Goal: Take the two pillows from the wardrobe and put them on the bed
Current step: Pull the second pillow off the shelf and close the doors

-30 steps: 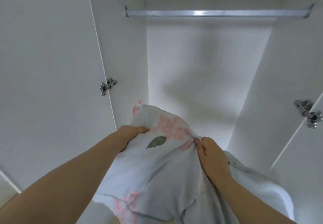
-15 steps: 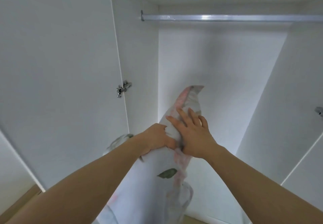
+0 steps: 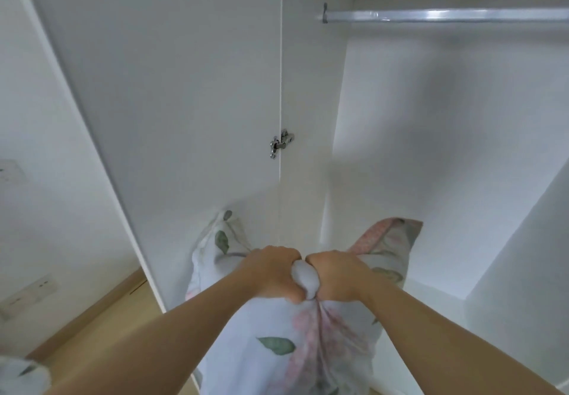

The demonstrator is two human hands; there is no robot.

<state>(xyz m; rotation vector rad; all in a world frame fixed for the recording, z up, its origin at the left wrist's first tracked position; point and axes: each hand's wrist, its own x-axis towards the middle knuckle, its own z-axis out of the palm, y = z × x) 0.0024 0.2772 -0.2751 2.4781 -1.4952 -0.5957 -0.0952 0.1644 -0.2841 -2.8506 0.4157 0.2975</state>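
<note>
A floral pillow (image 3: 277, 342), pale with pink flowers and green leaves, hangs in front of me at the wardrobe opening. My left hand (image 3: 272, 271) and my right hand (image 3: 334, 273) are both shut on its bunched top edge, knuckles almost touching, with white stuffing bulging between them. The pillow's two upper corners stick out left and right of my hands. A bit of matching floral fabric (image 3: 21, 374) shows at the bottom left corner; what it is I cannot tell. The white wardrobe (image 3: 431, 148) is open.
The open left wardrobe door (image 3: 169, 102) stands close on my left, with a metal hinge (image 3: 280, 143) at its edge. A metal hanging rail (image 3: 446, 16) crosses the top. Wooden floor (image 3: 101, 317) and a wall with sockets (image 3: 27, 293) lie at the left.
My view has swung left. The pillow has dropped lower and come towards me, and my right hand has gone from lying flat on it to gripping its top edge beside the left.
</note>
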